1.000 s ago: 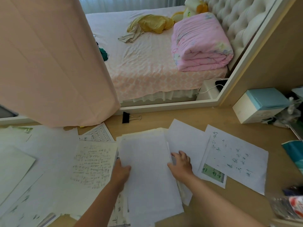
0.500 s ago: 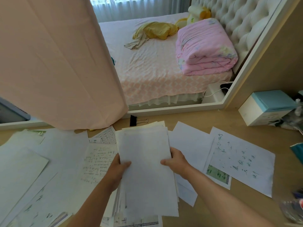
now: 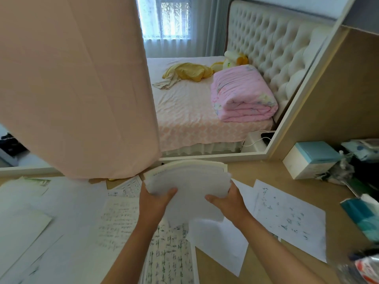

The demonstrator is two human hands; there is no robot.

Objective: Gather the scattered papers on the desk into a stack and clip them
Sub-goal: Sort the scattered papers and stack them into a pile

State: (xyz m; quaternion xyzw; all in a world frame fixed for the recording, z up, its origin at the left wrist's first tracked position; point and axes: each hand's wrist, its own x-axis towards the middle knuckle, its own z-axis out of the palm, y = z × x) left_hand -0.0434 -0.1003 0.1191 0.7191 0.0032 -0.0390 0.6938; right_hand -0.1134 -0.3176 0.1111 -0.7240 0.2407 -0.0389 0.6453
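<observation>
— Where are the papers?
— The stack (image 3: 190, 181) is up off the desk (image 3: 256, 171), held in front of me between both hands. Its far edge is tipped up toward the bed (image 3: 184, 115).
— How do you hold it?
— My left hand (image 3: 153, 203) grips the left edge, thumb on the top sheet, fingers out of sight under it. My right hand (image 3: 227, 201) grips the right edge the same way.
— Is it squared up?
— No. The sheets fan out along the far edge, and the near edge sags between my wrists.
— What lies on the desk?
— Loose sheets. A handwritten page (image 3: 117, 222) is just left of my left wrist. A page with columns of writing (image 3: 170, 257) shows between my forearms. A blank sheet (image 3: 219, 242) runs under my right forearm. A sheet with scattered marks (image 3: 287, 218) lies to the right, apart from the stack. More white sheets (image 3: 41, 212) cover the left end.
— Anything else?
— A pink cloth (image 3: 71, 89) hangs over the far left of the desk, its hem just beside the stack's far corner. A white and teal box (image 3: 311, 158) sits at the far right.
</observation>
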